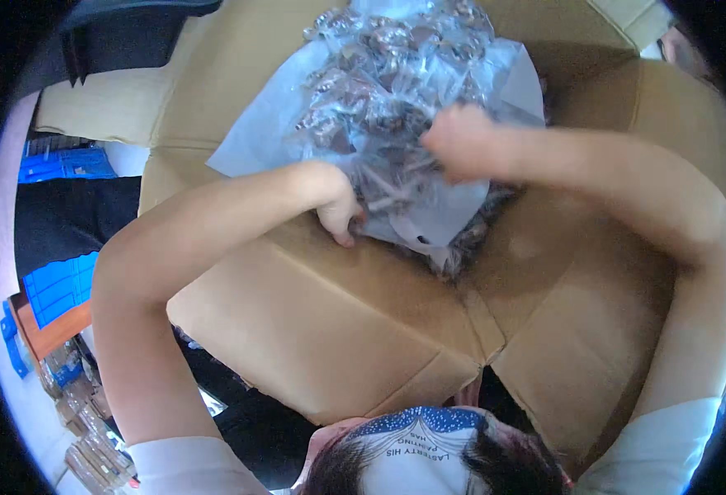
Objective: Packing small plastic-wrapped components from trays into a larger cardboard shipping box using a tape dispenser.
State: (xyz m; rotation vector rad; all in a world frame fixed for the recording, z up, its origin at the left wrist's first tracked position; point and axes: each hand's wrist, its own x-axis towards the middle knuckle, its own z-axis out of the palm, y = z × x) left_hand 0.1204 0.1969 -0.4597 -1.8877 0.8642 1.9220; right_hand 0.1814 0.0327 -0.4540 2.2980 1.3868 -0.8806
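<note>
A large open cardboard box (330, 322) fills the view, its flaps folded outward. Inside lies a big clear plastic bag (396, 99) stuffed with several small clear-wrapped brown items on sticks. My left hand (340, 211) reaches over the near flap and pinches the bag's lower edge. Further in, my right hand (460, 140) is clenched on the plastic and looks blurred. The lower part of the bag sinks into the dark gap of the box and is hidden there.
Blue crates (64, 285) and an orange edge stand at the left, with small wrapped packets (90, 429) on the floor below them. A black object (123, 33) sits at the top left. The top of a dark-haired head with a cap (420, 454) shows at the bottom edge.
</note>
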